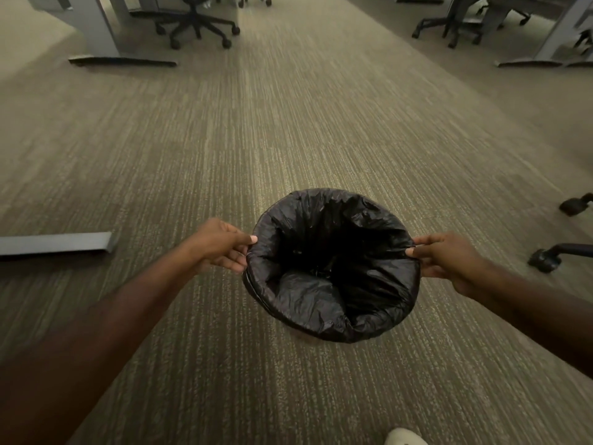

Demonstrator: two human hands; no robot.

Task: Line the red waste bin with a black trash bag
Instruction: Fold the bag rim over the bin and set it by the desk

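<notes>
A black trash bag (321,297) sits inside a round bin and is folded out over the whole rim, so the bin's red body is hidden from this high angle. My left hand (221,245) pinches the bag's edge at the rim's left side. My right hand (446,256) pinches the bag's edge at the rim's right side. The bag's inside is wrinkled and dark, sagging down into the bin. The bin stands on the carpet in front of me.
Striped carpet (288,123) covers the floor. A grey desk foot (57,242) lies at the left. Office chair bases stand at the top left (199,24), top right (449,27) and right edge (552,255). My shoe (404,436) shows at the bottom.
</notes>
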